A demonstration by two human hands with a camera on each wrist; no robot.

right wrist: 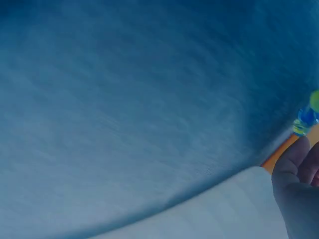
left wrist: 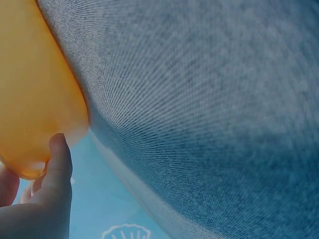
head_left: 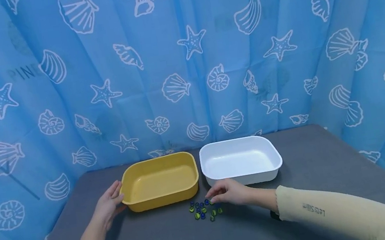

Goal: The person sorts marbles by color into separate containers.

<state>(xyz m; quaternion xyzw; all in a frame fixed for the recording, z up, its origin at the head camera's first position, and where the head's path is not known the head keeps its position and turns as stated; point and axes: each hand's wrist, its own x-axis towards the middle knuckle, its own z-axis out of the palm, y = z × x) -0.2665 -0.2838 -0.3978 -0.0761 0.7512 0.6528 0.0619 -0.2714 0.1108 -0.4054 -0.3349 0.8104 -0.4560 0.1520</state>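
Note:
My left hand (head_left: 109, 201) is at the left end of the yellow tub (head_left: 163, 200), with fingers spread across its rim at the front left corner. In the left wrist view, a fingertip (left wrist: 60, 142) rests on the tub's outer wall and the hand grips around the edge. My right hand (head_left: 231, 192) reaches down in front of the white tub (head_left: 246, 179), thumb and forefinger close together at a yellow-green marble (head_left: 211, 202). I cannot tell if they pinch it. More blue and yellow-green marbles (head_left: 197, 216) lie loosely grouped just left. The right wrist view shows the thumb tip (right wrist: 300, 145) close by marbles (right wrist: 309, 115).
Both tubs stand side by side near the back of the dark grey tabletop (head_left: 169, 239), a narrow gap between them. Behind and along the sides hangs a blue curtain (head_left: 184, 117) with white shells and starfish. My right forearm crosses the table's right side.

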